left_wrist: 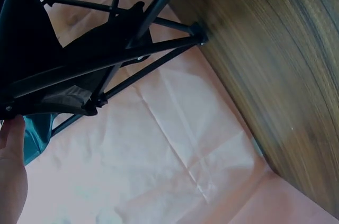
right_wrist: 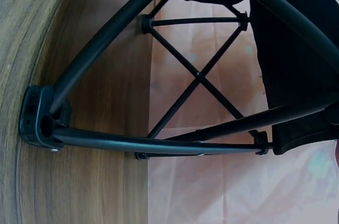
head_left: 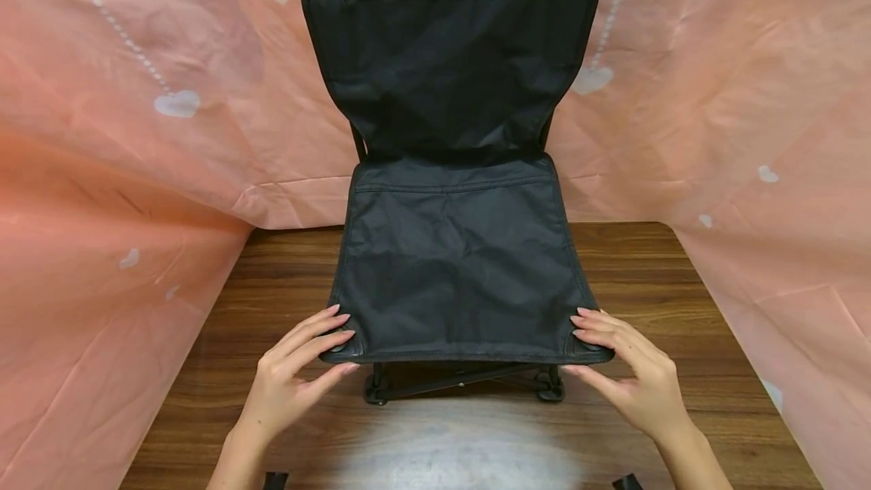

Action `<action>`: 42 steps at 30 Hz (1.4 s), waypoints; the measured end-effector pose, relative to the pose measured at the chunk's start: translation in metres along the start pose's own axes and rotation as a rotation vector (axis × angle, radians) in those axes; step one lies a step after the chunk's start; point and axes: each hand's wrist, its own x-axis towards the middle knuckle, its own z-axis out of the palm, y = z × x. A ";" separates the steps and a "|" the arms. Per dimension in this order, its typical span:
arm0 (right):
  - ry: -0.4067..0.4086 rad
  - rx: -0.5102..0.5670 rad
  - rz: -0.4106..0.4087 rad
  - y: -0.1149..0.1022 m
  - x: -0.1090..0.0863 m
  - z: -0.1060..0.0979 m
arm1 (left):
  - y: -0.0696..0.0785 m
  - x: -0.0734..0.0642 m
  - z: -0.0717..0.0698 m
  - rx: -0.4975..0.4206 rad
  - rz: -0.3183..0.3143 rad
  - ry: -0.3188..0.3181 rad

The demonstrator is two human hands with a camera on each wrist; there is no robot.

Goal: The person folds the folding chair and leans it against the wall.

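A black folding chair (head_left: pixel 456 271) with a fabric seat and backrest stands unfolded on the wooden surface, facing me. My left hand (head_left: pixel 292 369) pinches the seat's front left corner, fingers on top and thumb at the underside. At the front right corner, my right hand (head_left: pixel 633 369) grips in the same way. The left wrist view catches part of the left hand (left_wrist: pixel 13 176) against the chair's dark underside. Crossed black tubes (right_wrist: pixel 198 75) and a plastic foot (right_wrist: pixel 39 118) show under the seat in the right wrist view, where the right hand is nearly all out of frame.
Pink cloth (head_left: pixel 122 172) with white hearts hangs behind the chair and along both sides. Brown wood-grain flooring (head_left: pixel 640 271) lies under and around the chair, with a bright reflection at the front. Two small black straps (head_left: pixel 275 481) show near the wrists at the bottom edge.
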 end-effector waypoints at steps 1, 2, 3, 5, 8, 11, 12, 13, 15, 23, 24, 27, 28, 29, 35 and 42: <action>0.003 0.003 -0.005 0.002 -0.001 0.000 | 0.000 0.000 0.000 -0.004 -0.012 -0.010; 0.006 0.010 -0.012 0.004 -0.003 -0.001 | 0.001 -0.001 0.000 -0.005 -0.026 -0.024; 0.007 0.014 -0.020 0.005 -0.003 -0.001 | 0.001 -0.001 0.000 -0.007 -0.039 -0.038; 0.003 0.025 -0.042 0.007 -0.004 -0.003 | 0.002 -0.002 0.000 -0.005 -0.059 -0.063; -0.016 0.040 -0.066 0.007 -0.003 -0.005 | 0.003 -0.002 0.000 -0.004 -0.060 -0.081; -0.037 0.055 -0.083 0.005 -0.002 -0.007 | 0.003 -0.001 0.000 -0.023 -0.024 -0.071; -0.046 0.059 -0.086 0.004 -0.001 -0.008 | 0.002 -0.001 0.000 -0.032 -0.010 -0.067; -0.055 0.062 -0.088 0.003 0.000 -0.010 | 0.002 0.000 0.000 -0.041 0.005 -0.064; -0.073 0.066 -0.093 0.001 0.002 -0.013 | 0.002 0.001 0.000 -0.056 0.029 -0.061; -0.082 0.091 -0.117 -0.001 0.005 -0.018 | 0.002 0.005 -0.001 -0.067 0.102 -0.055; -0.075 0.093 -0.126 -0.002 0.005 -0.018 | 0.002 0.005 -0.001 -0.071 0.120 -0.050; -0.056 0.120 -0.156 -0.003 0.005 -0.018 | 0.005 0.006 -0.001 -0.101 0.173 -0.033; -0.053 0.129 -0.161 -0.004 0.005 -0.018 | 0.006 0.007 -0.002 -0.112 0.188 -0.026; -0.052 0.141 -0.166 -0.005 0.005 -0.018 | 0.007 0.008 -0.002 -0.124 0.201 -0.019; -0.058 0.169 -0.172 -0.009 0.008 -0.021 | 0.011 0.014 -0.004 -0.165 0.228 -0.012; -0.102 0.179 -0.209 -0.010 0.015 -0.027 | 0.010 0.015 -0.004 -0.170 0.230 -0.044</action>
